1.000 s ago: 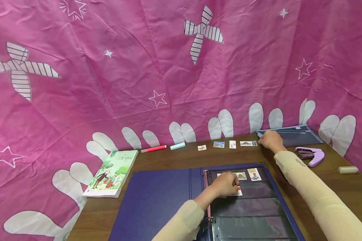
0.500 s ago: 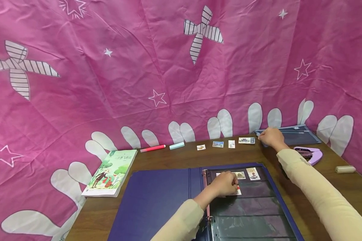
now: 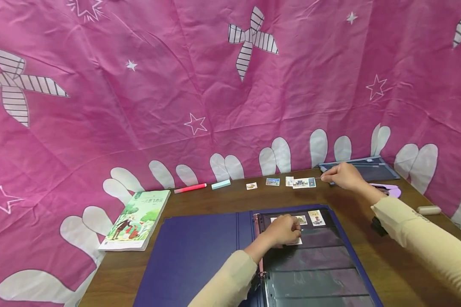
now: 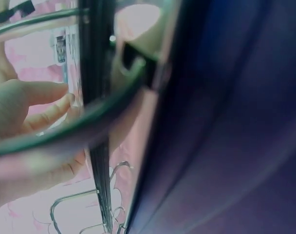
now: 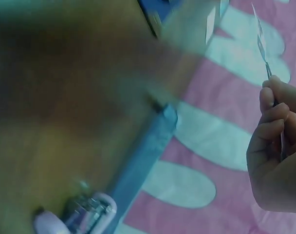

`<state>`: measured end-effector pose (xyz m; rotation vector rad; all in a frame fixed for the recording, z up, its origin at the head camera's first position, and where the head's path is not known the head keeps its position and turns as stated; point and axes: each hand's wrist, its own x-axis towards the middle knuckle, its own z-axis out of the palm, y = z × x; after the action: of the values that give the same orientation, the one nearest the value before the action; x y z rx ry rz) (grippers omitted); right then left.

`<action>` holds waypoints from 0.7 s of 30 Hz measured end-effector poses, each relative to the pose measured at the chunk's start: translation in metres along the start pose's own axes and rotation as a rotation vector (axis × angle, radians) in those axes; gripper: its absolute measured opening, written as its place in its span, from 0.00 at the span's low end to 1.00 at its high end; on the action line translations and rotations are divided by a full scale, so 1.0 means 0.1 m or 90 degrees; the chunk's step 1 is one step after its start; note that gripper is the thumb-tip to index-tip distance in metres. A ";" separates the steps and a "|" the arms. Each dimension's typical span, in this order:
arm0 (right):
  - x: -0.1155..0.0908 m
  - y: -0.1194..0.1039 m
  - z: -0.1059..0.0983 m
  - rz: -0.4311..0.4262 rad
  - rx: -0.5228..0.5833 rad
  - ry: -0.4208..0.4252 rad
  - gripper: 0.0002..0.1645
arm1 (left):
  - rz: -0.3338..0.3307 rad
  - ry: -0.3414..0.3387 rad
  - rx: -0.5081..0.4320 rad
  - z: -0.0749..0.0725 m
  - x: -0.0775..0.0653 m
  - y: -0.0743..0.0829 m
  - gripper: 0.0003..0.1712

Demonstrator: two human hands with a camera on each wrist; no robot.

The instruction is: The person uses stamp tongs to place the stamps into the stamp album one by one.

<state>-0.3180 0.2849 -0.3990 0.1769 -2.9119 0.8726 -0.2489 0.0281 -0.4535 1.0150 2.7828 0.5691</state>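
My right hand [image 3: 343, 175] holds slim metal tweezers [image 5: 268, 70] above the back of the table. A wide stamp [image 3: 304, 183] with a building on it hangs from their tip. My left hand [image 3: 283, 231] rests on the black pocket page [image 3: 311, 258] of an open stamp album. Its fingers are bent, thumb and forefinger pinching at the pocket strip; the exact contact is hidden. One stamp [image 3: 296, 241] peeks out beneath this hand. In the top row sit several stamps, among them an upright one [image 3: 316, 218]. Metal rings [image 4: 89, 117] cross the left wrist view.
Further stamps lie along the table's back, one a blue one [image 3: 272, 181]. Left of them are a blue stick [image 3: 220, 184], a red marker [image 3: 190, 188] and a green book [image 3: 136, 219]. At right are a zip pouch [image 3: 372, 169], a purple stapler [image 3: 392, 190] and an eraser-like block [image 3: 429, 210].
My right hand has lifted the wide stamp off the table with the tweezers and brought it slightly left and toward me. The left hand has stayed on the page.
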 end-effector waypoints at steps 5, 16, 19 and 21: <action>-0.21 -0.03 0.12 0.017 0.059 -0.042 0.16 | 0.004 -0.002 -0.064 0.00 0.03 -0.01 0.02; -0.52 0.09 0.38 0.023 0.171 -0.136 0.14 | 0.019 0.001 -0.110 0.04 0.07 -0.05 0.04; -0.56 0.13 0.41 0.014 0.181 -0.157 0.14 | 0.021 0.001 -0.116 0.04 0.07 -0.04 0.04; -0.59 0.17 0.42 0.008 0.189 -0.174 0.13 | 0.019 -0.002 -0.131 0.03 0.07 -0.03 0.04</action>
<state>-0.2648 0.2803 -0.4504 0.3230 -3.0098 1.3822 -0.2553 0.0313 -0.4572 1.0118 2.6429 0.8367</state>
